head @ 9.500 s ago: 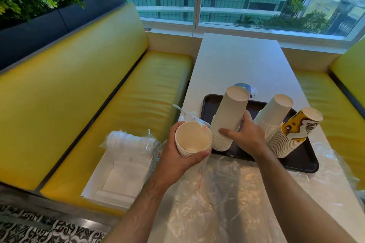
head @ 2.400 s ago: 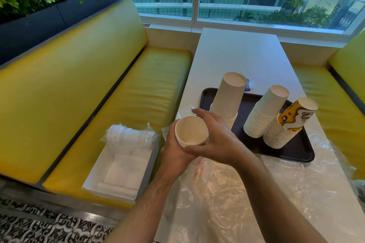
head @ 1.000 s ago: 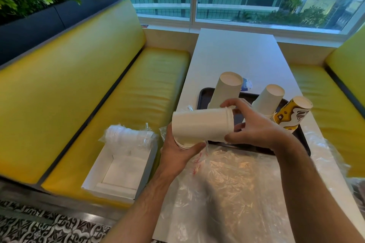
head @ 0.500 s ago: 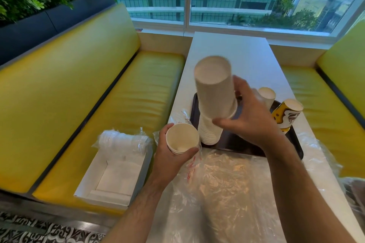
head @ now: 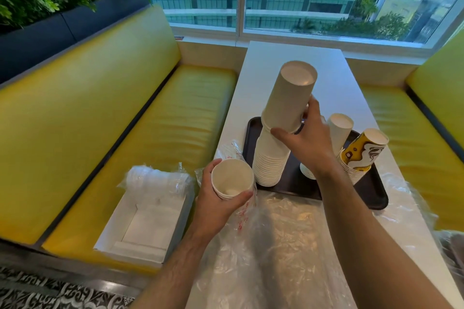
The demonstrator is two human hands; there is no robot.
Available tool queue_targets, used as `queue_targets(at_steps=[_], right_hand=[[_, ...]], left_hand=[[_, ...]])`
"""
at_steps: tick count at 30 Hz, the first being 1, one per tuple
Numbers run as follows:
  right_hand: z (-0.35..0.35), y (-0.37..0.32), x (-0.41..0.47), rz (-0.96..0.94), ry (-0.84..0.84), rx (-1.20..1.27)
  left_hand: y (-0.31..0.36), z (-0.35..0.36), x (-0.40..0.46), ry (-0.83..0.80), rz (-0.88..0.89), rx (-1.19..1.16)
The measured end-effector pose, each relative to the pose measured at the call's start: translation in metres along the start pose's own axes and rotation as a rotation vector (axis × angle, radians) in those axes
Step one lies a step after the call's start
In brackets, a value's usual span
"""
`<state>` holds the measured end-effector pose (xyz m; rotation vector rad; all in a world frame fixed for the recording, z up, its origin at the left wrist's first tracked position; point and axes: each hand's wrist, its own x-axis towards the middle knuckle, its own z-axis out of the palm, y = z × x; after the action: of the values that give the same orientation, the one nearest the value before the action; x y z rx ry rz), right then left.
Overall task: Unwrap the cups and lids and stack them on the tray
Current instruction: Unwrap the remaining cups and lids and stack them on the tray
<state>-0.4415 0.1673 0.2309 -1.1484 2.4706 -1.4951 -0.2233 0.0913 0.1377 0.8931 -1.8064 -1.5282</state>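
Note:
My right hand (head: pixel 307 144) grips an upside-down batch of white paper cups (head: pixel 288 98) near its rim, set on top of the tall white cup stack (head: pixel 270 163) standing on the black tray (head: pixel 374 190). My left hand (head: pixel 216 198) holds a short stack of white cups (head: pixel 232 178), mouth up, just left of the tray, with its clear wrapper hanging below. A second white stack (head: pixel 340 130) and a yellow printed stack (head: pixel 364 150) lean on the tray's right side. Wrapped lids (head: pixel 155 179) lie in plastic on the bench.
Crumpled clear plastic wrap (head: pixel 288 246) covers the near end of the white table (head: pixel 331 78). An open white cardboard box (head: pixel 148 228) sits on the yellow bench seat at left, under the lids. Another yellow bench lies to the right.
My right hand pulled a batch of cups out of the left hand's stack, turned it upside down and lowered it onto the tall stack on the tray. The left hand stayed put.

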Motion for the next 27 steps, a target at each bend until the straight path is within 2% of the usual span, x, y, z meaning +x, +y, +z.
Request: queue_targets(at_steps=[10, 19, 22, 25, 27], right_hand=[[0.025, 0.037, -0.018, 0.147, -0.099, -0.017], [0.035, 0.051, -0.021, 0.190, -0.078, 0.043], [0.038, 0.051, -0.024, 0.178, -0.002, 0.005], [0.038, 0.037, -0.044, 0.189, 0.183, -0.077], [0.039, 0.022, -0.062, 0.128, 0.295, -0.032]], left_hand=[[-0.004, 0.001, 0.002, 0.007, 0.008, 0.031], [-0.006, -0.001, 0.002, -0.004, -0.006, 0.033], [-0.005, -0.002, 0.000, -0.015, -0.001, 0.038], [-0.005, -0.003, -0.001, -0.020, -0.011, 0.053], [-0.007, -0.004, 0.000, -0.016, -0.016, 0.061]])
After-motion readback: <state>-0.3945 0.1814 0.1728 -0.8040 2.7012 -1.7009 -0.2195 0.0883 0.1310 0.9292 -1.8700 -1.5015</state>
